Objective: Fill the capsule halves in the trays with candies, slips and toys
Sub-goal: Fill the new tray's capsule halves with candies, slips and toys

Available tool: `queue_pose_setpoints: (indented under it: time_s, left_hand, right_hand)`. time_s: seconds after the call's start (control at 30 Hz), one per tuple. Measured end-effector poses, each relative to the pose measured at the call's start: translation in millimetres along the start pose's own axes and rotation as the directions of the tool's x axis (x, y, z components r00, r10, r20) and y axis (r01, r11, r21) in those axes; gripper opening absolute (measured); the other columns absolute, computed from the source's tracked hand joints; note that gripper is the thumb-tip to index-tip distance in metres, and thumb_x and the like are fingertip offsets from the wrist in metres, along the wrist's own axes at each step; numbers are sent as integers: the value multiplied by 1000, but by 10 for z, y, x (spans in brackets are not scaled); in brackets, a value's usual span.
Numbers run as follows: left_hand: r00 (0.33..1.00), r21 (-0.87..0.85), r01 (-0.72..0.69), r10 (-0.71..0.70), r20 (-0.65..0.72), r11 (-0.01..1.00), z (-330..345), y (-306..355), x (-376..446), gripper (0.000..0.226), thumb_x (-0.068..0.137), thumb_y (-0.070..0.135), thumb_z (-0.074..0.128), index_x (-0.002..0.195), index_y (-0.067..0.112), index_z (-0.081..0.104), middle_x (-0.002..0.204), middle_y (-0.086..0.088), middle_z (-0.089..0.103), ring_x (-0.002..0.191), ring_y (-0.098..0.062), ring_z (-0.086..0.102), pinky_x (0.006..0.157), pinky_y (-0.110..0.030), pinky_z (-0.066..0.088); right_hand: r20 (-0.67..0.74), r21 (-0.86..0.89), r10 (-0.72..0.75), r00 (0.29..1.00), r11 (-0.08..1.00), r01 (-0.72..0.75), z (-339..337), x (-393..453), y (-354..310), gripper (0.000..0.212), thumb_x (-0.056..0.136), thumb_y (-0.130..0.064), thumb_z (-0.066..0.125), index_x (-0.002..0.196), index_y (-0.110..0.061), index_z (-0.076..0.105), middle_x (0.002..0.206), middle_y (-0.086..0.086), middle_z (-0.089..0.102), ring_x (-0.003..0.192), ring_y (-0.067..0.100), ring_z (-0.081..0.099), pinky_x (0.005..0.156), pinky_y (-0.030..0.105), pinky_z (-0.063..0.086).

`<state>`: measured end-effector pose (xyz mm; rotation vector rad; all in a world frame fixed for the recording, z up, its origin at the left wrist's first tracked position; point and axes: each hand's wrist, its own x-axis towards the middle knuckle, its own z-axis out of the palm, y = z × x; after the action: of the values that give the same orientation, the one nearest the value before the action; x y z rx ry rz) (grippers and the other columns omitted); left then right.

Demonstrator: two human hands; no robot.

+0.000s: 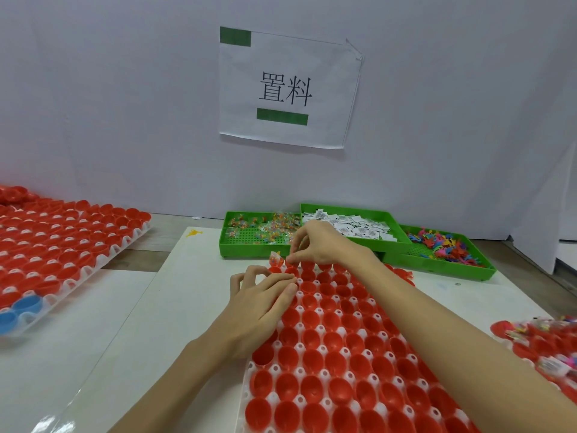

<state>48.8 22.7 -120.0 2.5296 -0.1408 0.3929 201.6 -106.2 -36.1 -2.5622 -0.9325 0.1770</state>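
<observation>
A white tray [274, 398] of empty red capsule halves [312, 360] lies in front of me. My right hand [318, 245] reaches over its far end, fingers curled and pinching something small above the far-row cups. One clear-wrapped candy [275, 257] stands in the far left cup. My left hand [265, 295] rests at the tray's far left side with fingers bent; whether it holds candies I cannot tell. Behind stand three green bins: candies [249, 235], paper slips [359, 226] and coloured toys [443, 245].
A second tray of red halves with two blue ones [25, 307] lies at the left. A tray of filled capsule halves [549, 348] sits at the right edge. A grey partition with a paper sign [287, 89] closes the back.
</observation>
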Motion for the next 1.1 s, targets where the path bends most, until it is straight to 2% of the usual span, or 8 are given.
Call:
queue_pose_setpoints:
  time_s: [0.17, 0.4, 0.5, 0.6, 0.73, 0.83, 0.93, 1.1]
  left_hand:
    - [997, -180, 56, -64, -40, 982, 1, -28, -21, 79, 92, 78, 4, 138, 46, 59, 136, 46, 47, 135, 15, 15, 110, -11, 4]
    - [990, -274, 24, -61, -128, 961, -47, -42, -41, 58, 105, 55, 16, 116, 45, 71, 124, 34, 63, 132, -2, 39, 106, -16, 19]
    - [975, -277, 13, -73, -208, 961, -98, -2, -76, 53, 105, 47, 21, 105, 42, 73, 112, 32, 65, 124, -1, 46, 100, -12, 24]
    - [940, -238, -31, -53, -336, 971, -176, 33, -63, 41, 105, 37, 32, 102, 36, 73, 104, 28, 69, 114, -2, 56, 98, -17, 34]
    - [862, -330, 93, -242, -446, 939, -252, -96, 110, 21, 106, 24, 53, 99, 28, 73, 101, 17, 71, 96, -5, 63, 74, -11, 43]
    - [844, -222, 188, -273, -462, 957, -316, -290, 428, 17, 103, 18, 58, 106, 17, 75, 102, 5, 72, 89, -14, 63, 70, -12, 40]
    - [909, 12, 176, -158, -385, 984, -443, -405, 894, 20, 101, 12, 61, 116, 9, 74, 111, -5, 74, 86, -14, 61, 75, -20, 44]
    - [995, 251, 97, -102, 4, 963, -501, -394, 1583, 31, 103, 14, 60, 133, 13, 68, 133, -4, 69, 110, -24, 67, 96, -34, 49]
  right_hand:
    - [-120, 159, -1, 993, 987, 20, -247, -285, 119, 24, 98, -36, 65, 99, -15, 78, 85, -4, 76, 75, 7, 70, 67, 26, 56]
    - [-193, 487, 42, 980, 871, 59, -424, -1165, 557, 23, 103, -29, 59, 98, -19, 79, 88, -2, 79, 81, 11, 74, 70, 19, 58]
    - [-233, 612, 105, 967, 789, 61, -367, -1433, 720, 24, 101, -26, 59, 96, -16, 81, 88, 5, 79, 82, 17, 73, 70, 23, 58]
    - [-260, 696, 155, 953, 715, 74, -345, -1534, 796, 25, 101, -24, 60, 93, -13, 81, 86, 10, 78, 78, 18, 71, 65, 19, 56]
    - [-279, 753, 180, 943, 651, 99, -321, -1586, 844, 27, 101, -23, 60, 89, -14, 81, 84, 12, 77, 74, 16, 70, 60, 17, 54]
    - [-299, 755, 179, 937, 645, 118, -302, -1584, 873, 27, 101, -24, 60, 88, -14, 81, 82, 11, 77, 72, 15, 69, 59, 17, 53]
    - [-323, 749, 191, 927, 651, 127, -287, -1560, 878, 26, 101, -23, 61, 87, -15, 81, 80, 9, 77, 69, 14, 70, 59, 17, 52]
    - [-332, 744, 213, 919, 658, 116, -221, -1534, 906, 26, 101, -21, 61, 85, -15, 81, 77, 8, 77, 66, 14, 69, 56, 17, 52]
